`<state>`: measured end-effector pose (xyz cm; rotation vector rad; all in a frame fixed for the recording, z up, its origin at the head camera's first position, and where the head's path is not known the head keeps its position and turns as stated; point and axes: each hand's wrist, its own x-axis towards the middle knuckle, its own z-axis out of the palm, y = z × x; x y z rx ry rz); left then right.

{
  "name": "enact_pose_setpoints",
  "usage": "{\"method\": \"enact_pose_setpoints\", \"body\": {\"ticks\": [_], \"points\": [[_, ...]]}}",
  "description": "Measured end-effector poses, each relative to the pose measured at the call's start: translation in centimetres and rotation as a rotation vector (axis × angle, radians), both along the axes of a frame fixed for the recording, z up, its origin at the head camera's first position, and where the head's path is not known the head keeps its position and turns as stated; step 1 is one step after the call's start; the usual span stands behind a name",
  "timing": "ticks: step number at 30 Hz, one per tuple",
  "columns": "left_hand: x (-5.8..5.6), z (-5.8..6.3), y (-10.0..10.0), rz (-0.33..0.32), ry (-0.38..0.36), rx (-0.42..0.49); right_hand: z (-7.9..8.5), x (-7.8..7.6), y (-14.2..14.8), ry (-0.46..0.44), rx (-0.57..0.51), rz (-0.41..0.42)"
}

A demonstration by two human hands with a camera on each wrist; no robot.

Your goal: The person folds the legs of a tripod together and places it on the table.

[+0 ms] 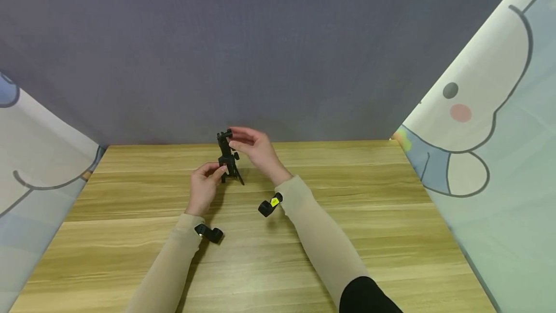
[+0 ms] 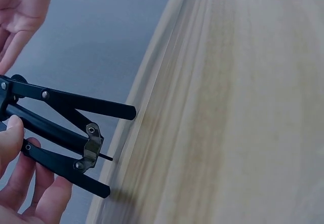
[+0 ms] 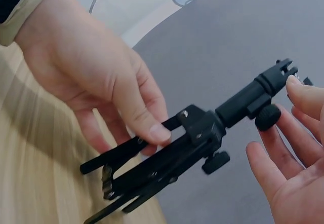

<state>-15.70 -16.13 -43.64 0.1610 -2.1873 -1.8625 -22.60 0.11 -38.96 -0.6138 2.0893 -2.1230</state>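
Observation:
A small black tripod (image 1: 226, 152) stands tilted over the far part of the table, its legs folded near the central column and only slightly spread. My left hand (image 1: 202, 190) pinches one of the legs (image 2: 63, 167) between thumb and fingers, as the left wrist view shows. At the upper end, my right hand (image 1: 260, 152) holds the tripod's head (image 3: 277, 77) with the thumb and fingertips. Two black knobs (image 3: 267, 117) stick out from the column. Metal hinge brackets (image 2: 92, 145) join the legs to the column low down.
The wooden table (image 1: 347, 216) ends at a grey wall panel (image 1: 278, 52) just behind the hands. Printed cartoon panels (image 1: 473, 110) close off both sides. Each wrist wears a small black camera (image 1: 210, 233).

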Motion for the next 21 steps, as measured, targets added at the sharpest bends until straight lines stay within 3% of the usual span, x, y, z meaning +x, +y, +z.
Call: {"method": "enact_pose_setpoints", "body": {"ticks": [7,14,21], "points": [[-0.1,-0.1,0.0,0.005,-0.011,-0.003,-2.0,0.1,1.4,-0.047,0.002,-0.043],[-0.2,-0.3,-0.1,0.021,-0.024,-0.004,-5.1,0.6,2.2,-0.105,0.004,-0.127],[-0.3,-0.4,-0.1,0.011,-0.016,-0.004,-7.0,1.5,2.1,-0.101,0.043,-0.131]]}}
